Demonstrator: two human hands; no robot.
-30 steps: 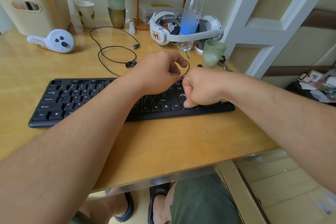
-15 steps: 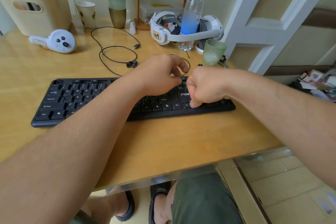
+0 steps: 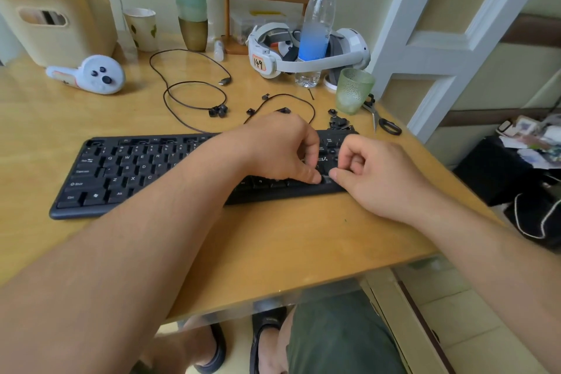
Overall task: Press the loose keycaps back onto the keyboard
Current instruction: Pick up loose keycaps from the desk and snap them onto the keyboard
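Note:
A black keyboard (image 3: 121,173) lies across the wooden desk. My left hand (image 3: 282,149) hovers over its right part with fingers curled; thumb and forefinger hold a small keycap (image 3: 326,179) down at the front right row. From the right, my right hand (image 3: 376,176) has its fingers curled and its thumb tip touches the same spot. Loose black keycaps lie behind the keyboard: a pair (image 3: 218,111) on the left, single ones (image 3: 250,111) in the middle, a small heap (image 3: 337,123) by the back right corner. My arms hide the middle keys.
A thin black cable (image 3: 194,85) loops behind the keyboard. A green glass (image 3: 353,89), scissors (image 3: 384,123), a water bottle (image 3: 315,24) and a white headset (image 3: 273,61) stand at the back right. A white controller (image 3: 94,74) and a cream basket (image 3: 60,21) sit back left. The desk edge (image 3: 425,255) is near.
Both hands have come down from the keyboard's back right to its front right row. The thumbs now meet on one key spot. The loose keycaps behind are uncovered.

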